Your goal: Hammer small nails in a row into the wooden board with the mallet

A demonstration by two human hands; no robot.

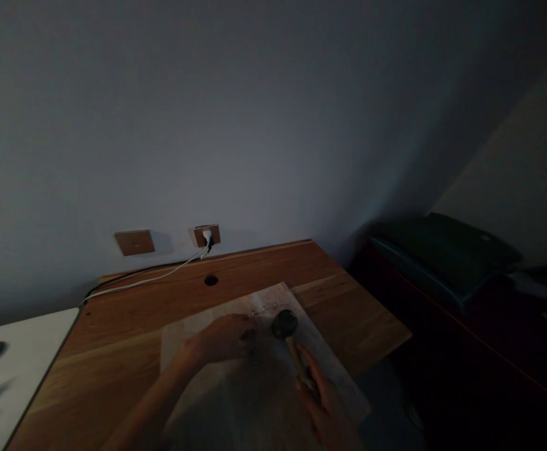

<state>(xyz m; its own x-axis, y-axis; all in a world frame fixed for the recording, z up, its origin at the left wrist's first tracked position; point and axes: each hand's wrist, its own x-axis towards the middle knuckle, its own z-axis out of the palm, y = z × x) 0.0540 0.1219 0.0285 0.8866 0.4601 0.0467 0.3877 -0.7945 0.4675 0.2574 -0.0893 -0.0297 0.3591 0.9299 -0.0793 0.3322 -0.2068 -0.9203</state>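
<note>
Fingers of right hand [322, 398] wrapped round hammer [294, 353], lower centre; left hand [224, 338] fingers, can't tell, best kept clear of its head.

Items counted at one desk [362, 319].
There were one left hand [226, 338], one right hand [320, 398], one mallet [285, 324], one board [313, 338], at least three nails [263, 308] (dimness prevented a fuller count), one hole [211, 280], two wall plates [135, 243], one white cord [153, 279], one black cord [127, 274] and one white table [31, 357].
</note>
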